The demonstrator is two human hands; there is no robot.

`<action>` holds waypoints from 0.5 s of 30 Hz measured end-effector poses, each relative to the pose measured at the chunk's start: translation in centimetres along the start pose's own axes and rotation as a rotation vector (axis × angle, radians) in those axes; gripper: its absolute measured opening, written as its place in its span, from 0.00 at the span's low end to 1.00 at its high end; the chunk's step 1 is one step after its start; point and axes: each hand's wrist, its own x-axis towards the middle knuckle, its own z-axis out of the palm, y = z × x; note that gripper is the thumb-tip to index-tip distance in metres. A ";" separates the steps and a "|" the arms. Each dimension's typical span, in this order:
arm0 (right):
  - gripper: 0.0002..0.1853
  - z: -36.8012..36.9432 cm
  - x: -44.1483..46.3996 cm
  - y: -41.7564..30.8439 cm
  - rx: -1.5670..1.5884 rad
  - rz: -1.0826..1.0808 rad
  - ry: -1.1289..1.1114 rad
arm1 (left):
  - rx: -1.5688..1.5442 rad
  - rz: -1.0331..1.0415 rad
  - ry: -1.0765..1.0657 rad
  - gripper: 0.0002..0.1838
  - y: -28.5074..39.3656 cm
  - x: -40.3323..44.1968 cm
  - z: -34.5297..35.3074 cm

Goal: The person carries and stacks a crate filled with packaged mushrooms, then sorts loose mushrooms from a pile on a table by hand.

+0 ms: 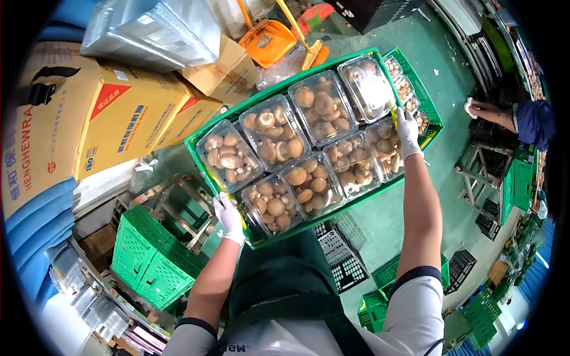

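Gloved left hand (229,217), gloved right hand (408,133) curled partly closed, holding ends of green plastic crate (309,221). If one slips, crate could tip, mushroom boxes (323,107) spill.

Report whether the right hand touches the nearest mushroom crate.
Touching: the head view shows the right hand gripping the end of the mushroom crate, no gap visible.

arms (420,207) outstretched; left fingers (224,202) gripping, right fingers (401,117) gripping farther forward

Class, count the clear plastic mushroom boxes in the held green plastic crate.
8 boxes: four in the far row, four in the near row of the crate; more may hide underneath.
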 end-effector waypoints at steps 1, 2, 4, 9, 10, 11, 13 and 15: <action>0.25 -0.2 -0.2 0.0 0.091 -0.005 -0.038 | -0.017 0.059 0.011 0.19 -1.1 1.5 -0.2; 0.28 -0.6 -1.0 0.3 0.072 0.018 -0.003 | -0.095 -0.046 -0.073 0.17 -2.1 2.4 -1.5; 0.35 -2.3 -3.3 2.0 -0.011 0.091 -0.021 | -0.210 -0.132 -0.149 0.11 -1.3 2.8 -2.7; 0.28 -5.8 -17.8 11.5 0.484 0.279 0.041 | -0.151 -0.135 -0.219 0.17 2.4 -0.6 -6.4; 0.28 -6.3 -21.6 14.2 0.438 0.366 0.074 | -0.053 -0.111 -0.311 0.19 2.1 -0.7 -6.9; 0.29 -6.5 -25.1 17.7 0.470 0.586 0.132 | 0.046 -0.086 -0.403 0.21 1.6 -0.7 -7.4; 0.34 -6.5 -33.7 23.2 0.638 0.646 0.336 | 0.310 0.213 -0.435 0.21 0.3 -1.2 -5.7; 0.38 -8.0 -42.3 24.8 0.743 0.892 0.381 | 0.435 0.401 -0.574 0.20 6.1 -4.8 -2.6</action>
